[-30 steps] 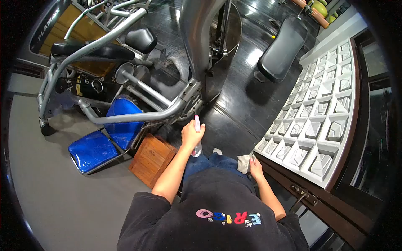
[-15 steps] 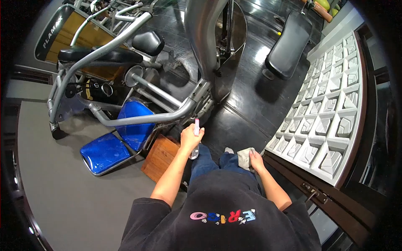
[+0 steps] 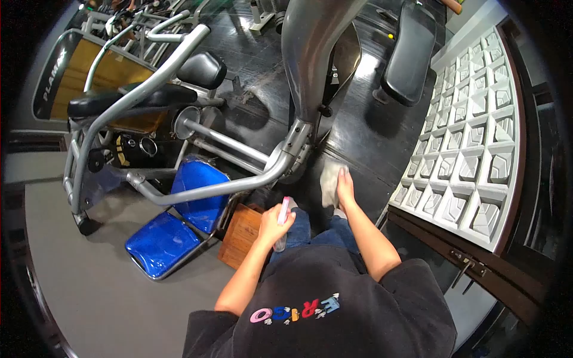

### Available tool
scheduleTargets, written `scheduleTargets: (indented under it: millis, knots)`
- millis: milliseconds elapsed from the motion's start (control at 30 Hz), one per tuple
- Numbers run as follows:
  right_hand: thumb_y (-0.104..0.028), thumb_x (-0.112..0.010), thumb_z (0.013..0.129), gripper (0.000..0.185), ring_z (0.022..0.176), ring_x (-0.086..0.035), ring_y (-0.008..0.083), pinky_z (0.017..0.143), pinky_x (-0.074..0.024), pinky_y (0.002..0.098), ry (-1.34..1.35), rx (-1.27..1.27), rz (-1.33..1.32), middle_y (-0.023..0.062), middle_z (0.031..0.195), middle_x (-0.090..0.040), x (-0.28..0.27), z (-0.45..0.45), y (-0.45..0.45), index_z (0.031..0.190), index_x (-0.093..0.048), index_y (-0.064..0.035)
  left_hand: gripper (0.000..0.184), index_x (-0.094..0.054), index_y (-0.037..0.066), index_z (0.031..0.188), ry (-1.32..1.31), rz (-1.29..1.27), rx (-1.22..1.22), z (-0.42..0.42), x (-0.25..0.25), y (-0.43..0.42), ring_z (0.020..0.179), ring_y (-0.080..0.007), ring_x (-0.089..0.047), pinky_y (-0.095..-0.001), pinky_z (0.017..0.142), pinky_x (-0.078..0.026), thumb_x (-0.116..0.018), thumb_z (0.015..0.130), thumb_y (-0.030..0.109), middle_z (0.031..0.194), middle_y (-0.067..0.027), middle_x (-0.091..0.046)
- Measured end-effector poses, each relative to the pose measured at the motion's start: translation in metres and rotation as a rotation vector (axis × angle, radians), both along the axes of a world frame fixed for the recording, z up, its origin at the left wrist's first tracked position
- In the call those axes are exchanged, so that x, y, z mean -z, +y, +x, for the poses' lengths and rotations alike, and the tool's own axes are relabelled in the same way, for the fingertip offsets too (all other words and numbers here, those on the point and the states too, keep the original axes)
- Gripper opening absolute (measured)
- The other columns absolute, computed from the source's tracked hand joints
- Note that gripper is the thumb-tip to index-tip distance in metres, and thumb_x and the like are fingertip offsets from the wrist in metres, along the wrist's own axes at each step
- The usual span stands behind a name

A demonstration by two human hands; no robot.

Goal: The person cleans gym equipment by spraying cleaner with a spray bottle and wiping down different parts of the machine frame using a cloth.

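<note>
My left hand (image 3: 273,227) is closed round a spray bottle (image 3: 285,210) with a pink and white top. Part of its clear body shows below the fingers. A pale grey cloth (image 3: 329,181) hangs from my right hand (image 3: 345,190), which is stretched forward, its fingers closed on the fabric. Just ahead of both hands stands a weight machine with a curved silver tube frame (image 3: 268,173) and a thick grey upright (image 3: 307,65). Neither hand is seen touching the machine.
Left of my legs are a blue padded chair (image 3: 162,243) and a brown wooden box (image 3: 240,234). A white relief panel (image 3: 462,143) in a dark frame runs along the right. Farther ahead is a black padded bench (image 3: 409,56).
My right hand has moved forward and to the left with the cloth, nearer the machine. My left hand with the spray bottle sits slightly lower in view. The camera view has shifted.
</note>
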State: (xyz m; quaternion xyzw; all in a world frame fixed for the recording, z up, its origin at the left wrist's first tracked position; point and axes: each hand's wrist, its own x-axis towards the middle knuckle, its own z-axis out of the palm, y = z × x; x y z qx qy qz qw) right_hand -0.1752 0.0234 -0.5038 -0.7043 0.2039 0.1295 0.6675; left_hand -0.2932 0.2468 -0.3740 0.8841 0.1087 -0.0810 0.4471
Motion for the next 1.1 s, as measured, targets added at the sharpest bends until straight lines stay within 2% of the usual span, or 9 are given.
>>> scheduleTargets:
  millis: [133,167,233,367,433,533,633,900,1100]
  knots:
    - [-0.03,-0.042,0.103,0.043,0.119,-0.051,0.0235,0.102,-0.0361,0.0346,-0.114,0.162,0.053,0.0153,0.129,-0.056,0.011,0.09,0.084,0.132,-0.048,0.0005,0.025,-0.063,0.004,0.086,0.102,0.042,0.04,-0.036,-0.006,0.041,0.069,-0.0308,-0.065,-0.0384,0.066,-0.051,-0.069,0.08,0.028,0.071,-0.0141,-0.063]
    - [-0.03,-0.041,0.102,0.042,0.115,-0.055,0.0383,0.097,-0.0421,0.0411,-0.13,0.155,-0.107,0.0233,0.124,-0.058,0.002,0.106,0.108,0.127,-0.051,0.0015,0.025,-0.063,0.004,0.086,0.111,0.049,0.054,-0.044,-0.007,0.053,0.069,-0.0308,-0.065,-0.0384,0.066,-0.051,-0.069,0.08,0.028,0.071,-0.0141,-0.063]
    - [-0.029,-0.044,0.098,0.04,0.11,-0.054,0.0431,0.09,-0.0444,0.047,-0.105,0.111,-0.65,0.0242,0.123,-0.055,-0.002,0.121,0.153,0.122,-0.053,0.0014,0.024,-0.063,0.005,0.085,0.173,0.04,0.007,-0.059,-0.012,0.074,0.068,-0.0297,-0.065,-0.0382,0.066,-0.051,-0.07,0.08,0.027,0.07,-0.013,-0.063]
    - [-0.033,-0.042,0.098,0.046,0.116,-0.052,0.0447,0.097,-0.0424,0.0487,-0.213,-0.092,-0.604,0.0313,0.124,-0.054,-0.015,0.07,0.161,0.126,-0.05,0.0032,0.023,-0.062,0.004,0.084,0.242,0.102,-0.082,-0.076,-0.005,0.118,0.069,-0.0298,-0.065,-0.0387,0.067,-0.051,-0.07,0.08,0.026,0.072,-0.0134,-0.064]
    - [-0.033,-0.044,0.098,0.048,0.115,-0.054,0.0439,0.098,-0.0431,0.046,-0.039,-0.294,-0.234,0.0307,0.12,-0.057,-0.017,0.053,0.141,0.129,-0.049,0.0032,0.023,-0.062,0.004,0.084,0.213,0.043,-0.103,-0.075,0.001,0.135,0.07,-0.0296,-0.065,-0.0385,0.066,-0.05,-0.069,0.081,0.026,0.073,-0.0138,-0.064]
    - [-0.038,-0.047,0.097,0.049,0.111,-0.057,0.0433,0.091,-0.0455,0.0474,-0.048,-0.473,-0.383,0.0295,0.115,-0.06,0.0,0.027,0.114,0.125,-0.052,0.0026,0.025,-0.061,0.003,0.084,0.216,0.055,-0.044,-0.052,-0.004,0.146,0.069,-0.0299,-0.064,-0.0385,0.066,-0.05,-0.069,0.081,0.026,0.073,-0.014,-0.063]
    - [-0.038,-0.047,0.098,0.048,0.111,-0.058,0.041,0.091,-0.045,0.0456,-0.048,-0.155,-0.383,0.0284,0.116,-0.061,0.044,0.023,0.091,0.123,-0.055,0.0017,0.025,-0.06,0.003,0.083,0.165,0.107,0.017,-0.033,-0.009,0.148,0.066,-0.0289,-0.063,-0.0385,0.064,-0.049,-0.069,0.081,0.026,0.071,-0.0134,-0.062]
    - [-0.032,-0.043,0.101,0.042,0.112,-0.057,0.0375,0.093,-0.043,0.0405,0.022,0.485,-0.255,0.0252,0.118,-0.06,0.011,0.107,0.16,0.121,-0.054,0.0023,0.022,-0.059,0.004,0.082,0.149,0.026,0.061,-0.031,-0.008,0.133,0.059,-0.0228,-0.059,-0.0348,0.059,-0.047,-0.07,0.08,0.024,0.065,-0.01,-0.059]
    - [-0.035,-0.042,0.101,0.043,0.116,-0.056,0.0364,0.095,-0.0417,0.0397,0.087,0.035,-0.102,0.0209,0.122,-0.06,0.02,0.067,0.103,0.127,-0.053,-0.0033,0.023,-0.06,0.004,0.082,0.252,0.05,0.119,-0.046,0.0,0.132,0.07,-0.033,-0.064,-0.0403,0.066,-0.049,-0.068,0.081,0.025,0.073,-0.0149,-0.063]
